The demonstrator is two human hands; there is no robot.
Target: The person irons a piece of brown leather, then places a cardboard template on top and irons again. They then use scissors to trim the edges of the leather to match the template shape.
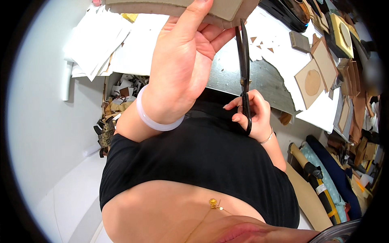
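My left hand [182, 69] grips a flat taupe panel [162, 7] at the top of the head view. The thumb lies on its face and the fingers curl behind it. A stiff, lighter-toned piece sits on a softer sheet with a slightly uneven edge; it looks like leather, though I cannot be sure. My right hand [257, 113] has its fingers around the handles of black scissors [244, 77]. The blades point up, nearly together, with their tips at the panel's lower right edge. Whether the tips touch it, I cannot tell.
Behind my hands is a table with white paper [133, 48] and a grey metal plate [227, 73]. Small brown scraps [270, 50] lie near the plate. Tan panels [310, 83] and a grey block [300, 41] are at right. Rolls of material [324, 170] lean below; offcuts [121, 95] pile at left.
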